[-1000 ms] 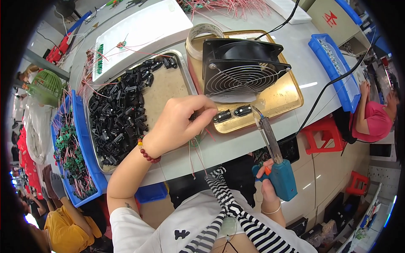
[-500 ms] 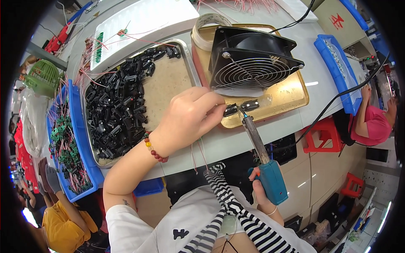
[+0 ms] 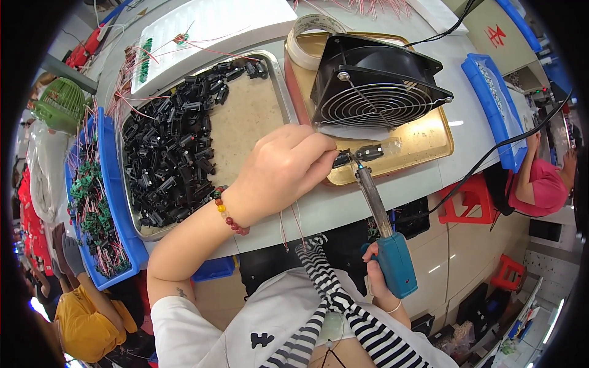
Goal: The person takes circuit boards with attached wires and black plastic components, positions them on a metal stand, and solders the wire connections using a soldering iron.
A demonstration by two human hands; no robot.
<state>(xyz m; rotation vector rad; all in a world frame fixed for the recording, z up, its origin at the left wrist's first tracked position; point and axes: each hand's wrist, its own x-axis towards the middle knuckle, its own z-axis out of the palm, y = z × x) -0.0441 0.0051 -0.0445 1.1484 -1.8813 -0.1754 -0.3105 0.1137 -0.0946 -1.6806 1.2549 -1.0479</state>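
My right hand (image 3: 381,283) grips the teal handle of a soldering gun (image 3: 399,264) from below. Its metal tip meets a small black plastic part (image 3: 342,159) at the tray's near edge. My left hand (image 3: 287,158), a bead bracelet on its wrist, is closed in a pinch at that part's left end; the fingers hide the grip itself. Thin red and white wires (image 3: 284,230) hang below this hand. Just right of the tip lies another black piece (image 3: 369,152) with clear film at its end, on the gold tray (image 3: 423,144).
A black fan (image 3: 380,86) and tape roll (image 3: 305,43) stand on the gold tray. Left is a metal tray (image 3: 245,116) of black housings. Blue bins (image 3: 110,184) (image 3: 491,98) flank the table, beside a white foam tray (image 3: 215,30). A black cable (image 3: 491,147) crosses at right.
The whole view has shifted slightly. Both hands keep their grips, and the soldering tip stays at the black part, now a little nearer my left fingertips.
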